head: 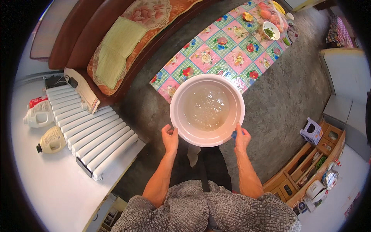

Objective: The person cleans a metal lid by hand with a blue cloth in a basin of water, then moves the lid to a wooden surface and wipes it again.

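Observation:
A round pale pink plastic basin (207,140) with cloudy, rippling water (206,107) in it is in front of my body. My left hand (170,139) grips its rim at the lower left. On the lower right of the rim is my right hand (242,139), its thumb over the edge. A bit of blue cloth (234,134) shows between that hand and the basin. The far side of the basin overlaps the near end of a table with a patterned plastic tablecloth (221,43). Fingers under the rim are mostly hidden.
A brown sofa (84,32) stands at upper left, near a white radiator (89,130) and several detergent jugs (53,140). The table's far end holds a white bowl (277,35) and bagged fruit (265,14). At right are a wooden cabinet (301,168) and a plastic stool (311,132).

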### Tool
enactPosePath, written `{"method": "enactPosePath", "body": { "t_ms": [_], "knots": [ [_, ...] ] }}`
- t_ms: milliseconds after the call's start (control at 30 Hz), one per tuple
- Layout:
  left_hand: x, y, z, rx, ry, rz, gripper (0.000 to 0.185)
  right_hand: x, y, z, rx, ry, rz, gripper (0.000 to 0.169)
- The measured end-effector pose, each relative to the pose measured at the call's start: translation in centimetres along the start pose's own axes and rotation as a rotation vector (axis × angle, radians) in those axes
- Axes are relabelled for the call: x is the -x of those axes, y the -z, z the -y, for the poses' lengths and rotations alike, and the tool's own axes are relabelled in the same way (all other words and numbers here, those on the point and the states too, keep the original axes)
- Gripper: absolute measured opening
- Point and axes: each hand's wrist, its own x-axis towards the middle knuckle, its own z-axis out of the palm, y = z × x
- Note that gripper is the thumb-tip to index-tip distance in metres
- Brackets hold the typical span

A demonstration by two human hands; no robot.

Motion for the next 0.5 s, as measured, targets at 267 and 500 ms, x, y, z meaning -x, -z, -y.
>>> {"method": "enactPosePath", "body": {
  "t_ms": [267,500],
  "knots": [
    [-2.3,0.4,0.3,0.23,0.209,0.367,0.045,-6.7,2.4,0.2,0.213,-0.102,0.453,0.048],
    [0.4,2.6,-1.6,0.261,0.194,0.33,0.041,-8.9,0.6,3.7,0.454,-0.218,0.759,0.044]
  ]
}}
